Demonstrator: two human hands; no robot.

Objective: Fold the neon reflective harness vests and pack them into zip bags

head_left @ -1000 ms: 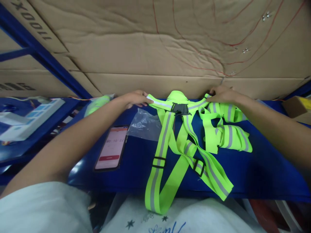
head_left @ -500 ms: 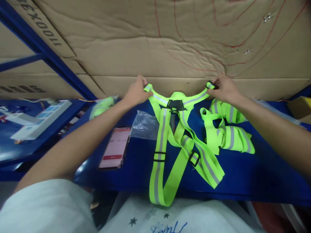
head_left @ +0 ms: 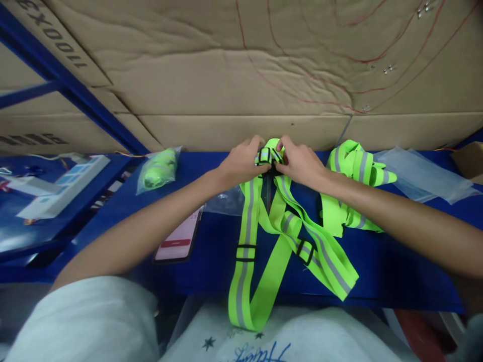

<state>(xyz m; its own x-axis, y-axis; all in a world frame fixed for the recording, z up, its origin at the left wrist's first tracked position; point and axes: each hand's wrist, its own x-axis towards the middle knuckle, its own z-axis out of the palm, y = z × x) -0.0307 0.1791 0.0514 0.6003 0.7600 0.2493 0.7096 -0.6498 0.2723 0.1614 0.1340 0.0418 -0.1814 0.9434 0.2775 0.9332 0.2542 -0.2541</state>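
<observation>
Left hand (head_left: 241, 160), right hand (head_left: 305, 165) drawn together, pinching harness (head_left: 247, 226) (bunched top), long axis toward shirt (head_left: 309, 334)

The reflective harness (head_left: 248, 221) looks like flat woven cloth webbing, matt neon yellow-green, with a smooth grey stripe of faint sheen; its slider buckle (head_left: 245, 247) appears to be hard black plastic. At three o'clock lie a strap bundle (head_left: 354, 163) of similar striped webbing and clear plastic sleeves (head_left: 426, 173), thin and filmy. The blue tabletop (head_left: 215, 261) is smooth with a slight gloss. At twelve o'clock, the cardboard (head_left: 181, 85) is matt brown and wrinkled. The phone (head_left: 179, 244) at eight o'clock has a smooth, glassy screen; the white power strip (head_left: 68, 188) at nine looks like plastic. The pale shirt (head_left: 317, 332) at six is soft, matt cloth.
</observation>
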